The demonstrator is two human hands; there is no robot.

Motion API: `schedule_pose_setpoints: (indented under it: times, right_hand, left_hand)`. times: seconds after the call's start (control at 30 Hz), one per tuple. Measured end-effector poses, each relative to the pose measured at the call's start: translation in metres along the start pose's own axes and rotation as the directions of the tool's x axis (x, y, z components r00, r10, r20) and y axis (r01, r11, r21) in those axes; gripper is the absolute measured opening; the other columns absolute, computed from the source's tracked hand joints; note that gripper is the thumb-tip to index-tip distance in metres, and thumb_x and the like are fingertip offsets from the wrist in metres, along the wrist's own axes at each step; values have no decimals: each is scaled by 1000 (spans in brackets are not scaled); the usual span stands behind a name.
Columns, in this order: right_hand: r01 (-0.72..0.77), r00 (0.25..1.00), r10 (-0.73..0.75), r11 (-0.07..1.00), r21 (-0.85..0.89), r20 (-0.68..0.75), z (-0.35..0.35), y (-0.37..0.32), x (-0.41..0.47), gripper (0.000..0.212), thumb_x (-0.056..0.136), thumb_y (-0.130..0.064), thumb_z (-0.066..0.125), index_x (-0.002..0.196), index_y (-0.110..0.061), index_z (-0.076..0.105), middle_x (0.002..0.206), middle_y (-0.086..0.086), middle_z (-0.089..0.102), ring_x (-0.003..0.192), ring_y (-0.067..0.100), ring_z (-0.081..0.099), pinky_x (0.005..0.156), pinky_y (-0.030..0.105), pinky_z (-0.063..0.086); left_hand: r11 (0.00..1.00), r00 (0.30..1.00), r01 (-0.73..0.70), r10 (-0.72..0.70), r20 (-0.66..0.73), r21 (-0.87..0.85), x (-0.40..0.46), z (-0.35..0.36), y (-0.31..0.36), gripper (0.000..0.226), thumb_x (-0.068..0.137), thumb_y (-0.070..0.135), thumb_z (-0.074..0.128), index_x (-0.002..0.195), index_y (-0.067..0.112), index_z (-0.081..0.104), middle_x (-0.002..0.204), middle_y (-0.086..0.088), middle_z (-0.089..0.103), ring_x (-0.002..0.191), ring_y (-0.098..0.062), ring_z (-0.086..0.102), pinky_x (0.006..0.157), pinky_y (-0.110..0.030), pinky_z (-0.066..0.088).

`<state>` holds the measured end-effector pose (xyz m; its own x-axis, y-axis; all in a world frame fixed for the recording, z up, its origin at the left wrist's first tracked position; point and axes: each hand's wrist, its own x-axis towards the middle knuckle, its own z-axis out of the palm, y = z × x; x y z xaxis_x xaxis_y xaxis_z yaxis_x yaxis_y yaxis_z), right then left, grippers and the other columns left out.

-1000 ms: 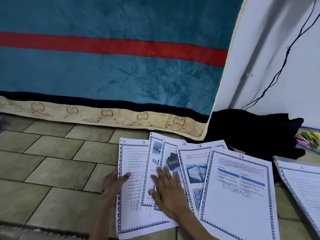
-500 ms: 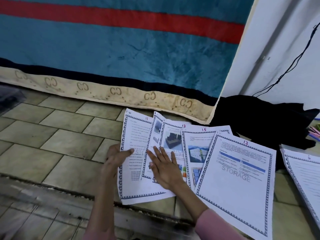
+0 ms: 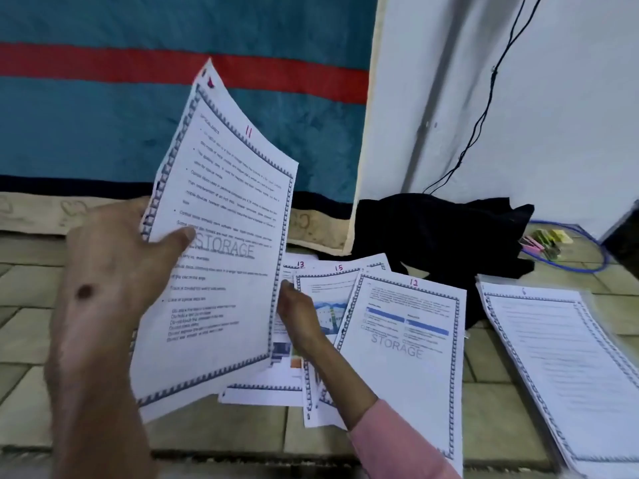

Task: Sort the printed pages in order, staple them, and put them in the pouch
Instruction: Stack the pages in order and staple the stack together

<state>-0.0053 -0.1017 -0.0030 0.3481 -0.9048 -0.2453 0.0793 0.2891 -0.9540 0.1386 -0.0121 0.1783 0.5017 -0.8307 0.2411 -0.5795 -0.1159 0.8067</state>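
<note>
My left hand (image 3: 114,261) grips page 11 (image 3: 224,236) by its left edge and holds it up off the floor, tilted toward me. On the tiles lie pages 13 (image 3: 297,267), 15 (image 3: 332,292) and 12 (image 3: 404,347), fanned and overlapping. My right hand (image 3: 299,312) rests on the fanned pages, its fingers partly hidden behind page 11. A separate stack with page 6 (image 3: 560,357) on top lies at the right. No stapler or pouch can be made out with certainty.
A teal blanket (image 3: 103,133) with a red stripe hangs behind. Black cloth (image 3: 435,236) is heaped by the white wall. Coloured clips (image 3: 543,240) and a blue cable loop (image 3: 581,267) lie at the far right. A black cord (image 3: 484,108) runs down the wall.
My left hand has lifted page 11 off the floor and raised it toward me. My right hand stays low on the remaining fanned pages.
</note>
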Motion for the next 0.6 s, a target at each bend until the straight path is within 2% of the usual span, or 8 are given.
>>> schedule_pose_setpoints:
  times: [0.07,0.1,0.17,0.27,0.4,0.47,0.53,0.6]
  right_hand:
    - [24,1000,-27,943,332,6,-37,-28,-10,50,98,-45,28,105,-10,63,102,10,70,88,19,66,88,28,48]
    - [56,998,-54,935,350,-15,-56,-44,-18,53,96,-50,27,109,-13,63,102,6,71,91,18,66,91,33,48]
    - [121,991,-107,975,189,-84,-96,-64,-41,38,94,-45,38,106,-20,65,99,-1,71,89,14,67,85,31,51]
    - [173,940,-198,978,-114,-278,-155,-64,-73,16,89,-21,59,103,-19,67,94,-7,75,89,12,70,74,25,56]
    - [-121,775,-43,969,-216,-630,-215,-20,-95,33,72,-37,72,97,-17,71,96,-1,74,90,21,69,88,42,54]
    - [-212,704,-41,941,-265,-709,-222,-6,-103,31,78,-19,71,107,-8,66,103,5,70,89,19,64,87,33,50]
    - [-243,679,-71,918,-314,-731,-218,-1,-110,38,81,-1,65,117,-3,58,106,8,66,89,17,59,81,25,44]
    - [-229,680,-96,914,-335,-727,-216,2,-114,43,81,8,60,123,-2,54,105,10,64,90,16,56,79,21,39]
  left_hand:
    - [999,995,-14,18,102,-47,2,18,8,22,80,28,70,65,40,60,68,15,60,72,-22,65,75,-37,54]
    - [997,987,-9,22,161,-78,2,31,11,22,80,23,70,67,37,59,68,16,59,66,-13,64,66,-27,52]
    - [984,952,34,21,306,-174,0,62,16,18,80,14,69,77,30,62,73,11,64,58,-2,63,51,-19,50]
    - [933,864,198,-22,503,-300,-6,124,14,16,80,9,69,94,16,68,89,1,70,78,-13,67,68,-24,56]
    - [958,730,222,-40,682,-182,-31,217,-4,31,81,15,70,111,10,66,109,-5,68,100,-22,65,86,-33,53]
    - [981,674,182,-76,735,-65,-47,254,-18,39,83,22,68,119,10,61,123,-5,62,114,-23,58,96,-31,47]
    - [992,696,41,-116,709,122,-58,277,-33,48,86,28,63,127,6,53,136,-9,49,127,-25,44,101,-29,37]
    - [973,741,-3,-153,654,231,-65,287,-43,49,86,30,62,128,8,50,139,-14,42,132,-30,33,103,-33,31]
